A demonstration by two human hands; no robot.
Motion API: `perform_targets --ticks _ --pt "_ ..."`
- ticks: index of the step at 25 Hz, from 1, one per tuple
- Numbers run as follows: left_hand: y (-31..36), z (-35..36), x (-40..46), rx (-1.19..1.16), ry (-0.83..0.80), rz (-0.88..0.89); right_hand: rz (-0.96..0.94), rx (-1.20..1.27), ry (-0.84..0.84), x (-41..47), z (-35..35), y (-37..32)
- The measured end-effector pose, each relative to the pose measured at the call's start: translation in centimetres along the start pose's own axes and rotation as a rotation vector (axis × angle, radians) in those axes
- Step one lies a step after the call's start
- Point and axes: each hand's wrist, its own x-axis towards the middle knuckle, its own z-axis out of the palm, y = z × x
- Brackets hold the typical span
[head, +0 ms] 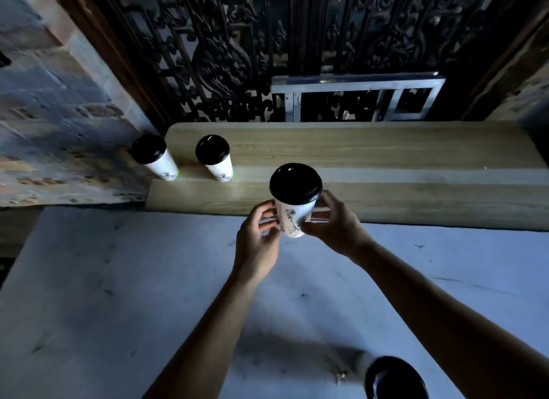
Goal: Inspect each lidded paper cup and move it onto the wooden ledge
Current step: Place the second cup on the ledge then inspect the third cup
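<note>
Four cups in view: two are seen on the wooden ledge (356, 149) at the left of the frame, one is held at centre, and one is cut off by the lower right edge.
Held cup (294, 208): a white printed paper cup with a black lid (295, 184), kept upright and raised over the near edge of the ledge; its base is seen clear of any surface.
Left hand (258, 235): fingers are curled around the left side of the cup wall, below the lid.
Right hand (332, 220): thumb and fingers are closed on the right side of the wall, opposite the left hand.
Placed cups: the far-left cup (154, 156) and the second cup (216, 158) are seen standing upright, close together but apart.
Remaining cup (395, 378): only its dark lid is shown, blurred, over the pale stone counter (118, 280).
Step in hand: inspection is judged to be under way, with placement on the ledge to follow.
Handling: the paper wall is judged thin and easily crushed; contents and weight cannot be told.
Grip point: the upper wall just under the lid rim is recommended, where stiffness is greatest; the lid itself should not be lifted by, since it may pop off.
Risk: tilting may cause a leak at the sip hole.
</note>
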Motion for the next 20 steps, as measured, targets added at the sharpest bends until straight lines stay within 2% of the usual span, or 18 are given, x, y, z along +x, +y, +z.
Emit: perform_targets --ticks 4,9,15,20 --pt "-2.4 1.9 11.0 -0.136 -0.091 -0.1 0.014 -0.05 0.07 9.5 1.3 1.1" --pt "-4.5 3.7 19.7 -0.174 -0.161 -0.12 0.041 -0.093 0.152 17.6 2.4 3.0" --pt "-7.8 4.4 23.0 -0.117 -0.083 -0.055 0.067 -0.084 0.156 21.4 4.9 5.0" --pt "-9.3 3.9 22.9 -0.171 -0.065 -0.147 0.077 -0.03 0.109 22.3 6.8 6.4"
